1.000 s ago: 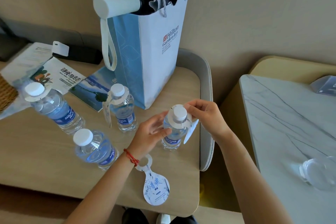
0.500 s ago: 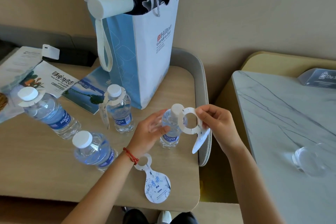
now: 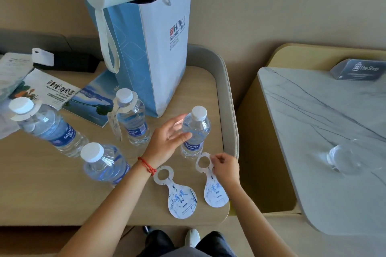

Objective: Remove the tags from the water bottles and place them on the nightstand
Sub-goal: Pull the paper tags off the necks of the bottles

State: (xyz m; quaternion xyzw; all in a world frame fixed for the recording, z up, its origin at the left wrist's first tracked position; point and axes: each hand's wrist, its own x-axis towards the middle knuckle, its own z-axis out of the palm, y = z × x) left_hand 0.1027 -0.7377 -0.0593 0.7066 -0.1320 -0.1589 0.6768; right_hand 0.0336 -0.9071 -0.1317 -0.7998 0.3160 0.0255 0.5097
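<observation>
Several water bottles stand on the wooden nightstand point(image 3: 41, 190). My left hand point(image 3: 169, 140) is open, its fingers touching the side of the rightmost bottle point(image 3: 195, 131), which has no tag. My right hand point(image 3: 225, 168) pinches the ring of a white and blue tag point(image 3: 215, 190) that lies flat on the nightstand near its front right corner. Another loose tag point(image 3: 179, 196) lies just left of it. The middle bottle point(image 3: 132, 117) and the far-left bottle point(image 3: 46, 125) each wear a tag at the neck. The front bottle point(image 3: 104, 165) has none.
A tall blue and white paper bag point(image 3: 150, 52) with an umbrella stands at the back of the nightstand. Brochures point(image 3: 50, 89) lie at the left. To the right is a marble-topped table point(image 3: 325, 131) with an upturned glass point(image 3: 342, 156) and a small sign point(image 3: 359, 69).
My right hand lifted the tag off the rightmost bottle's neck and brought it down flat onto the nightstand beside the first tag. My left hand loosened from the bottle.
</observation>
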